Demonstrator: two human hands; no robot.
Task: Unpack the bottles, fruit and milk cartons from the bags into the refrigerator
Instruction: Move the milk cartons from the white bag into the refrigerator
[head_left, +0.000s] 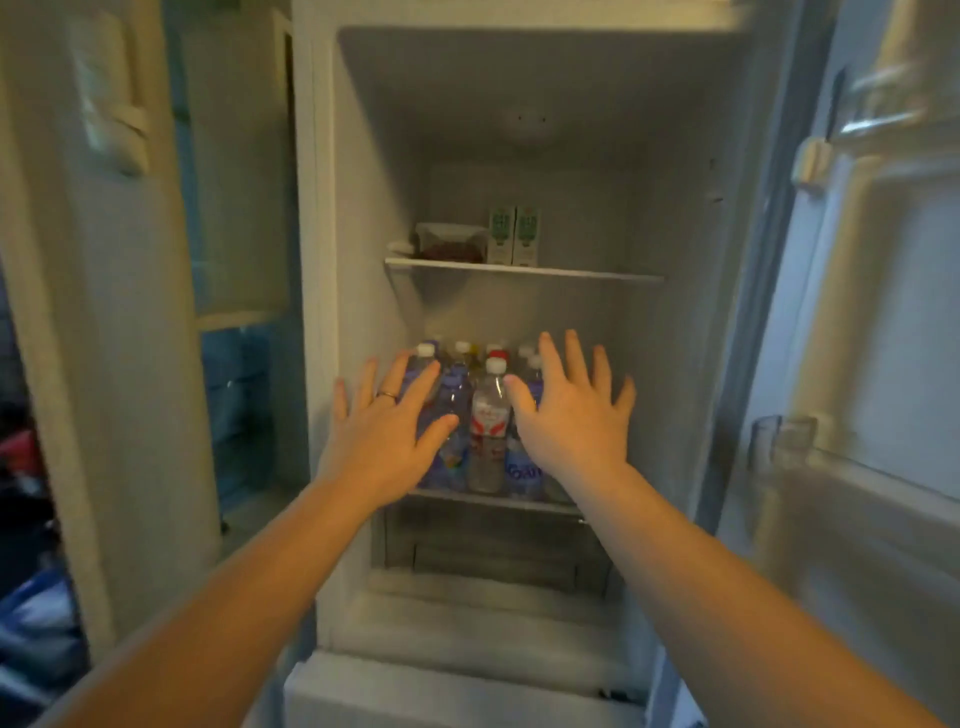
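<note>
The refrigerator stands open in front of me. Several plastic water bottles stand packed together on its lower shelf. Two green-and-white milk cartons stand upright on the upper shelf, beside a clear container with something dark inside. My left hand and my right hand are both stretched out in front of the bottles, fingers spread, holding nothing. The left hand wears a ring and covers the left bottles.
The fridge door hangs open on the right, with door racks and a clear bin. A drawer sits under the lower shelf. A white wall panel is at the left, with blurred dark clutter beyond it.
</note>
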